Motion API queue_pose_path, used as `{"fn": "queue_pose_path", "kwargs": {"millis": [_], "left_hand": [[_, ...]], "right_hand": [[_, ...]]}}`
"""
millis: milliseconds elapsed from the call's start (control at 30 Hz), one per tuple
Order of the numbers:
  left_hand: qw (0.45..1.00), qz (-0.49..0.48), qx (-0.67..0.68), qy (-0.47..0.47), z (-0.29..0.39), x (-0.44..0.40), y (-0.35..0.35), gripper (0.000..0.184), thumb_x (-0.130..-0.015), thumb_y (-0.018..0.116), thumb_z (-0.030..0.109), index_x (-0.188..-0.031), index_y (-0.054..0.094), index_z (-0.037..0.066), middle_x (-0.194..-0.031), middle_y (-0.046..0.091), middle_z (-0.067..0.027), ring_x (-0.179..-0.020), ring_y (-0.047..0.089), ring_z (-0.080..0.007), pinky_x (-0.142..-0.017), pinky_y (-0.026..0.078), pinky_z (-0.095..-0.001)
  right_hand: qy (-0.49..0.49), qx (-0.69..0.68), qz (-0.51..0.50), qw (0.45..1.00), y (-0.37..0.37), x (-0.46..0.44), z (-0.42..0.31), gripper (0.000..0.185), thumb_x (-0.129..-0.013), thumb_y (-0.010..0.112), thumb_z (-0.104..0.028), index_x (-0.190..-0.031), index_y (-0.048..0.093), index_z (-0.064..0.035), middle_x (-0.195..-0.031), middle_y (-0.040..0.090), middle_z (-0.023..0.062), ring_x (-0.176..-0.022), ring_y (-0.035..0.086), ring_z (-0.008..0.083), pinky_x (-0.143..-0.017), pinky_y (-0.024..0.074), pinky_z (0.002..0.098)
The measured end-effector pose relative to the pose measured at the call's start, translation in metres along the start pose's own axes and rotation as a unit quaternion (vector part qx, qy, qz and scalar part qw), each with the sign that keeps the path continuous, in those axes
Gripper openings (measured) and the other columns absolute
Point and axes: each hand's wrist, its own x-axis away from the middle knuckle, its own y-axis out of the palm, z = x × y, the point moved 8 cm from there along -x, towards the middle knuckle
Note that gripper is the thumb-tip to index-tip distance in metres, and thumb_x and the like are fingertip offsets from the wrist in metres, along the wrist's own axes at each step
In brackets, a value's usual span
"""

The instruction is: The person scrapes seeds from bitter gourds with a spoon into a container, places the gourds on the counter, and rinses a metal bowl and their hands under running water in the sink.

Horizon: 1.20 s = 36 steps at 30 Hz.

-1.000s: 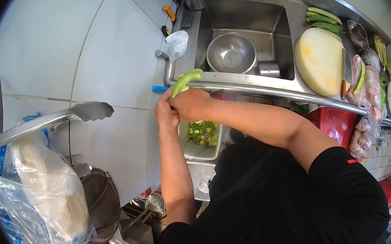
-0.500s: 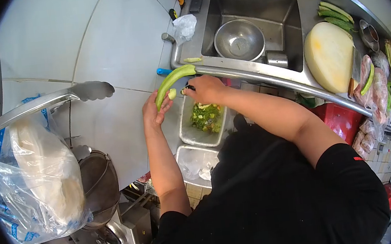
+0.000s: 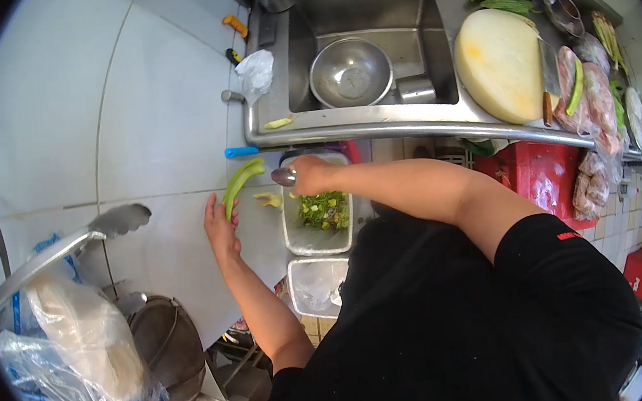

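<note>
The green vegetable [image 3: 242,184] is probably light and rather stiff, maybe slippery on its inner face, and a thin wall could crack; I would hold it softly near the lower end. It looks pale green, long and curved. It rises from the left grip [image 3: 222,223], whose thumb and fingers pinch this lower end. To its right, the right grip [image 3: 314,176] is closed around a metal spoon [image 3: 284,176], over green scraps [image 3: 324,213].
</note>
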Motion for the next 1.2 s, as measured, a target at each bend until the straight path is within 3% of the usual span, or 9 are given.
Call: {"fn": "queue_pose_path", "kwargs": {"millis": [167, 367, 533, 667, 733, 800, 867, 1000, 1200], "left_hand": [[0.990, -0.059, 0.121, 0.041, 0.026, 0.026, 0.046, 0.045, -0.099, 0.045, 0.016, -0.141, 0.042, 0.002, -0.100, 0.066, -0.0132, -0.064, 0.050, -0.0090, -0.057, 0.040, -0.0218], [0.961, -0.164, 0.156, 0.156, 0.041, 0.066, 0.188, 0.040, -0.103, 0.044, 0.019, -0.140, 0.043, 0.003, -0.114, 0.063, -0.0139, -0.079, 0.056, -0.0115, -0.067, 0.045, -0.0234], [0.931, -0.319, 0.032, 0.175, 0.033, 0.055, 0.270, 0.047, -0.100, 0.054, 0.018, -0.144, 0.041, 0.006, -0.127, 0.059, -0.0167, -0.105, 0.059, -0.0179, -0.091, 0.048, -0.0311], [0.899, -0.125, -0.275, 0.317, 0.011, -0.092, 0.238, 0.055, -0.092, 0.064, 0.023, -0.141, 0.045, 0.005, -0.128, 0.057, -0.0204, -0.107, 0.061, -0.0291, -0.095, 0.047, -0.0381], [0.766, -0.052, -0.503, 0.396, 0.007, -0.139, 0.227, 0.063, -0.086, 0.070, 0.026, -0.140, 0.045, 0.004, -0.128, 0.056, -0.0236, -0.107, 0.061, -0.0382, -0.096, 0.047, -0.0430], [0.754, -0.102, -0.549, 0.346, 0.002, -0.162, 0.226, 0.061, -0.079, 0.073, 0.025, -0.133, 0.053, 0.004, -0.125, 0.058, -0.0240, -0.108, 0.060, -0.0417, -0.097, 0.046, -0.0457], [0.753, -0.144, -0.553, 0.326, -0.003, -0.173, 0.224, 0.052, -0.079, 0.073, 0.023, -0.124, 0.058, 0.005, -0.119, 0.061, -0.0230, -0.105, 0.061, -0.0406, -0.093, 0.047, -0.0455], [0.736, -0.119, -0.612, 0.264, 0.006, -0.167, 0.229, 0.028, -0.076, 0.072, 0.019, -0.099, 0.066, 0.005, -0.100, 0.064, -0.0195, -0.094, 0.062, -0.0384, -0.083, 0.048, -0.0467], [0.793, -0.069, -0.510, 0.326, 0.019, -0.139, 0.213, 0.017, -0.080, 0.067, 0.008, -0.094, 0.062, 0.001, -0.094, 0.062, -0.0184, -0.085, 0.061, -0.0354, -0.077, 0.047, -0.0447]], "right_hand": [[0.097, -0.494, 0.016, 0.864, 0.011, -0.007, 0.010, 0.052, -0.073, 0.083, -0.038, -0.107, 0.065, -0.0028, -0.092, 0.066, 0.0094, -0.072, 0.061, 0.0155, -0.060, 0.0462, 0.0312], [0.087, -0.635, 0.181, 0.746, -0.092, 0.030, 0.019, 0.049, -0.078, 0.079, -0.028, -0.114, 0.058, -0.0027, -0.094, 0.064, 0.0084, -0.070, 0.058, 0.0136, -0.059, 0.0446, 0.0292], [0.053, -0.534, 0.346, 0.770, -0.196, 0.109, 0.107, 0.051, -0.074, 0.076, -0.028, -0.109, 0.059, 0.0045, -0.095, 0.065, 0.0157, -0.083, 0.063, 0.0214, -0.070, 0.0518, 0.0354], [0.116, -0.374, 0.535, 0.748, -0.296, 0.253, 0.233, 0.053, -0.074, 0.076, -0.031, -0.110, 0.063, 0.0064, -0.095, 0.068, 0.0174, -0.084, 0.064, 0.0220, -0.075, 0.0506, 0.0355], [0.294, -0.229, 0.582, 0.723, -0.351, 0.377, 0.215, 0.051, -0.077, 0.074, -0.027, -0.113, 0.063, 0.0070, -0.101, 0.070, 0.0185, -0.087, 0.065, 0.0215, -0.081, 0.0507, 0.0337], [0.231, -0.074, 0.707, 0.664, -0.381, 0.438, 0.358, 0.056, -0.075, 0.076, -0.033, -0.115, 0.063, 0.0039, -0.108, 0.069, 0.0210, -0.099, 0.067, 0.0296, -0.090, 0.0497, 0.0375], [0.420, -0.072, 0.637, 0.642, -0.403, 0.494, 0.346, 0.072, -0.072, 0.077, -0.047, -0.121, 0.060, 0.0035, -0.116, 0.065, 0.0247, -0.108, 0.063, 0.0362, -0.092, 0.0490, 0.0408], [0.528, 0.106, 0.574, 0.617, -0.426, 0.537, 0.429, 0.061, -0.072, 0.077, -0.050, -0.110, 0.068, -0.0019, -0.102, 0.069, 0.0229, -0.095, 0.067, 0.0354, -0.085, 0.0514, 0.0423], [0.445, 0.066, 0.552, 0.703, -0.473, 0.450, 0.417, 0.038, -0.078, 0.072, -0.038, -0.095, 0.071, -0.0042, -0.095, 0.069, 0.0218, -0.095, 0.066, 0.0376, -0.085, 0.0509, 0.0445]]}}
